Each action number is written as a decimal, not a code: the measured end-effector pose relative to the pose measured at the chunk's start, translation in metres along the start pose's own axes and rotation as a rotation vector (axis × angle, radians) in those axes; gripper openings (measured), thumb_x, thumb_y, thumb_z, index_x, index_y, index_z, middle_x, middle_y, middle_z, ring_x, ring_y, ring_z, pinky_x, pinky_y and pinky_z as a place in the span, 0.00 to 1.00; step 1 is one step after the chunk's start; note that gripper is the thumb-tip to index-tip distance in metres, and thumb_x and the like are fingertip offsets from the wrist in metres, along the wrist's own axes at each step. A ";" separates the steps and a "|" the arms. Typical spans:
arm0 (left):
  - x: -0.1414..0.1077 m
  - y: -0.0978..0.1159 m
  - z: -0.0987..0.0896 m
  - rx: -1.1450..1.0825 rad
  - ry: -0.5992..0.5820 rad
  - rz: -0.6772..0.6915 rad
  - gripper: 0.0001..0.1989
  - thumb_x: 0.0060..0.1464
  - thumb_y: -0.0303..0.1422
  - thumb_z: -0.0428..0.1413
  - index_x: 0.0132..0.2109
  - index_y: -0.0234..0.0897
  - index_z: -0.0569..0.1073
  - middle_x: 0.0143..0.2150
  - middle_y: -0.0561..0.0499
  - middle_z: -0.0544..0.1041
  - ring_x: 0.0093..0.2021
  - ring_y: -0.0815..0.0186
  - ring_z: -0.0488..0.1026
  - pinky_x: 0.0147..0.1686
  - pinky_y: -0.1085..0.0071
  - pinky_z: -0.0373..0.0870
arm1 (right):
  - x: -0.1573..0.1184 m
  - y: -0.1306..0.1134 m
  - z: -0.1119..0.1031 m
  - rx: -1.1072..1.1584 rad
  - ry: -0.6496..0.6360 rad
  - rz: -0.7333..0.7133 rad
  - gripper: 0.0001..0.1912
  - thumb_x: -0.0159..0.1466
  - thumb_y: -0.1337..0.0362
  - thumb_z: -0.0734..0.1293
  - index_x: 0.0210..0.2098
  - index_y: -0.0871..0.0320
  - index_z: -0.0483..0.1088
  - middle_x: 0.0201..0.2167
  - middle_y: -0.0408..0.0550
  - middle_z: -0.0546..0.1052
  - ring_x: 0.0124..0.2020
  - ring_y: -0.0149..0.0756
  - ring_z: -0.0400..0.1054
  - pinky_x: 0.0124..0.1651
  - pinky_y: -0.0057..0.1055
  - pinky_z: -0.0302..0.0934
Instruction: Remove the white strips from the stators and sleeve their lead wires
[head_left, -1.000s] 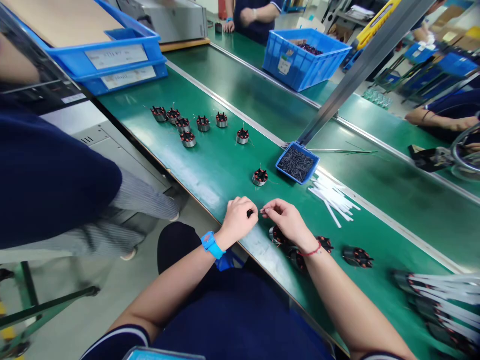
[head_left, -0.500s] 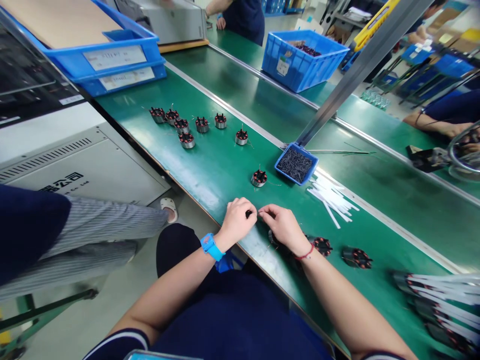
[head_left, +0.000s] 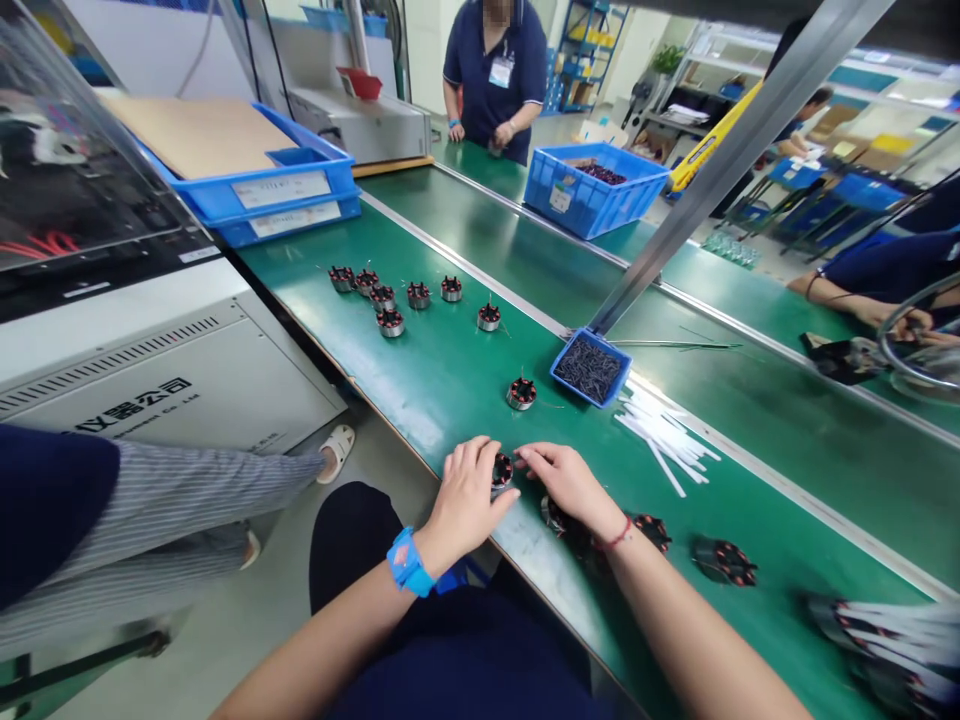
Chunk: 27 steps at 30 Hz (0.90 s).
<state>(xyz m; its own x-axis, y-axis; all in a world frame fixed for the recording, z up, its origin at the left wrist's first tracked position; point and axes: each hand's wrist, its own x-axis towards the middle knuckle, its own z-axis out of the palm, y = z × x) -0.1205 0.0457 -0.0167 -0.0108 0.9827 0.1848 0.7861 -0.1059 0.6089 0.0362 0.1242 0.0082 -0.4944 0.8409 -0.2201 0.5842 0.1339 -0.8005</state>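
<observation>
At the near edge of the green table, my left hand (head_left: pixel 469 492) is wrapped round a small round motor coil (head_left: pixel 501 470) with black prongs and red windings. My right hand (head_left: pixel 561 480) is just right of that coil, thumb and fingertips pinched together; anything between them is too small to make out. Beyond my hands stands another coil (head_left: pixel 521 393) with a thin wire sticking out. A blue tray (head_left: pixel 592 367) of short black tubes and a pile of white tubes (head_left: pixel 664 435) lie to the right. More coils (head_left: pixel 725 561) sit beside my right forearm.
Several coils (head_left: pixel 390 322) stand farther up the table. Stacked blue crates (head_left: pixel 300 205) are at the back left, a blue bin (head_left: pixel 592 192) beyond the metal rail. A slanted metal post (head_left: pixel 667 220) rises behind the tray. People stand or sit around the table.
The view has tilted up, showing more of the person at the back. My left hand has opened out somewhat around the coil, which now shows more clearly.
</observation>
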 end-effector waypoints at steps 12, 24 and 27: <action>-0.006 0.002 -0.006 -0.261 -0.008 0.006 0.21 0.52 0.32 0.58 0.53 0.37 0.65 0.47 0.45 0.71 0.48 0.57 0.66 0.49 0.60 0.66 | -0.006 -0.008 -0.007 0.367 -0.103 0.028 0.13 0.56 0.56 0.67 0.26 0.59 0.65 0.22 0.42 0.72 0.25 0.30 0.64 0.33 0.29 0.60; 0.003 0.018 -0.022 -0.539 -0.143 -0.121 0.19 0.51 0.33 0.58 0.51 0.39 0.68 0.45 0.48 0.73 0.44 0.63 0.70 0.47 0.67 0.68 | -0.043 -0.006 0.007 -0.127 0.323 -0.578 0.14 0.64 0.71 0.60 0.46 0.54 0.71 0.38 0.49 0.73 0.41 0.36 0.65 0.43 0.35 0.62; 0.003 0.020 -0.022 -0.591 -0.184 -0.132 0.18 0.51 0.33 0.58 0.50 0.38 0.69 0.44 0.49 0.73 0.42 0.64 0.71 0.44 0.68 0.68 | -0.047 -0.006 0.002 -0.118 0.288 -0.594 0.17 0.61 0.75 0.59 0.45 0.53 0.71 0.42 0.49 0.72 0.44 0.36 0.65 0.46 0.37 0.62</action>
<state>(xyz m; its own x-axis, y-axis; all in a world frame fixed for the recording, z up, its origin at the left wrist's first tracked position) -0.1187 0.0435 0.0132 0.0634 0.9977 -0.0244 0.3106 0.0035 0.9505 0.0551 0.0829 0.0225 -0.5716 0.7106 0.4103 0.3403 0.6603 -0.6694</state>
